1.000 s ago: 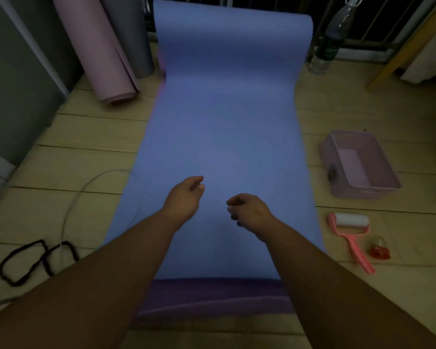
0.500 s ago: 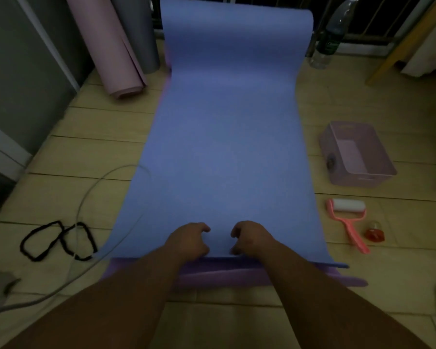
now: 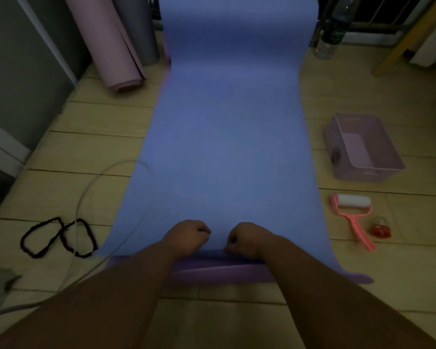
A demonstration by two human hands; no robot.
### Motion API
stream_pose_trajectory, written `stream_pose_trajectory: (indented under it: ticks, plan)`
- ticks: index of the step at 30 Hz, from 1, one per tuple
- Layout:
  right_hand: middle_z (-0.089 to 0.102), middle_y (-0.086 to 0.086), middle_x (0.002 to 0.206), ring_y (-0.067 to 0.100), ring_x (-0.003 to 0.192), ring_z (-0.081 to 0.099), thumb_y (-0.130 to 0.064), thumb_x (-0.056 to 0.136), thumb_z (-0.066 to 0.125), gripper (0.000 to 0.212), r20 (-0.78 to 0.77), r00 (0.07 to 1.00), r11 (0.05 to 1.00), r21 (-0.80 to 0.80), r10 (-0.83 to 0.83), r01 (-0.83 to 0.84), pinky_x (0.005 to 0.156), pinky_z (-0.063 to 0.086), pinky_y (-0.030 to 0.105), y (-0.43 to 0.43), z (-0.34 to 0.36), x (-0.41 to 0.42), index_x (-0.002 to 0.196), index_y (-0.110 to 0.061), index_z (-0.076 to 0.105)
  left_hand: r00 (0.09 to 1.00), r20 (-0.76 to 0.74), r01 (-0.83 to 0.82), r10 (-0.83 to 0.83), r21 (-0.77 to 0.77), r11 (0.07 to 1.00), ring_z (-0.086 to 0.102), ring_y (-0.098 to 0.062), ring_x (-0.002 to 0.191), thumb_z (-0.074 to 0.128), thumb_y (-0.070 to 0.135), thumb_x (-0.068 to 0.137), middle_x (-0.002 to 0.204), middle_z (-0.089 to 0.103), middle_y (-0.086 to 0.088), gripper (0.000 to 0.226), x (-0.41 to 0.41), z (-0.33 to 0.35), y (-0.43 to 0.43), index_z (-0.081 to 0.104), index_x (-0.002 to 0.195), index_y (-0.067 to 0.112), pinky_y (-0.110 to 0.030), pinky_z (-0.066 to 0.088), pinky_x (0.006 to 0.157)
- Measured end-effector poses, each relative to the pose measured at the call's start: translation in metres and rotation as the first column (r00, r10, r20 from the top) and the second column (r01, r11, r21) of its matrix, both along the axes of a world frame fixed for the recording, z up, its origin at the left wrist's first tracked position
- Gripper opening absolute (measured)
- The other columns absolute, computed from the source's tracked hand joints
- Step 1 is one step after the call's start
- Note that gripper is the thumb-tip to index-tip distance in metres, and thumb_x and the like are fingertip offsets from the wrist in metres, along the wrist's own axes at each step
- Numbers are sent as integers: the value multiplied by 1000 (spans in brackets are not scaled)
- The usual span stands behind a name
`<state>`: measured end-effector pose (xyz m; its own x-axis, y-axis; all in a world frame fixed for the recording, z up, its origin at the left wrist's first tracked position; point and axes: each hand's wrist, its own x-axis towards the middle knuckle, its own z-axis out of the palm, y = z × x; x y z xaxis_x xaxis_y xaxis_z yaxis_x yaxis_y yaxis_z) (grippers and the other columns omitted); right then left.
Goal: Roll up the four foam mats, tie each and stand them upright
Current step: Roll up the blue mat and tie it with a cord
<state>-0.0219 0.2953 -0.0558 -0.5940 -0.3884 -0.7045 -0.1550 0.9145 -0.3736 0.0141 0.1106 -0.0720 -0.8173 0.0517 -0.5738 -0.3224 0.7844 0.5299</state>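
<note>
Because the left grip (image 3: 186, 238) and right grip (image 3: 247, 239) pinch the blue foam mat (image 3: 227, 147) edge centrally, unsupported corners may skew the roll.

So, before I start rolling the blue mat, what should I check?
1. Left hand and right hand grip the near edge of the blue mat: ok.
2. Purple mat left out of the grip: cannot tell.
3. Cable off the mat: not ok, it seems to cross the left corner.
4. Far end flat: not ok, it curves upward.
5. Black ties nearby on the floor: ok.
</note>
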Motion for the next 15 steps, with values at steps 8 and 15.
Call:
stream_pose_trajectory:
  ticks: [8,15]
  plan:
    - [57,13,134,31,122,54,-38,99,48,33,-284,955,993,53,-86,106,98,43,37,-11,63,-27,124,-18,59,941,-55,292,-333,-361,885,56,-28,117,54,18,89,129,59,-10,32,-37,73,4,65,119,17,-32,44,92]
    - [54,4,133,29,121,52,-45,81,68,61,-702,711,999,47,53,-27,99,36,38,-10,161,-51,135,-32,44,923,-177,246,-342,-412,877,53,-30,121,49,9,93,134,56,-16,35,-93,189,8,61,126,6,-31,41,94]
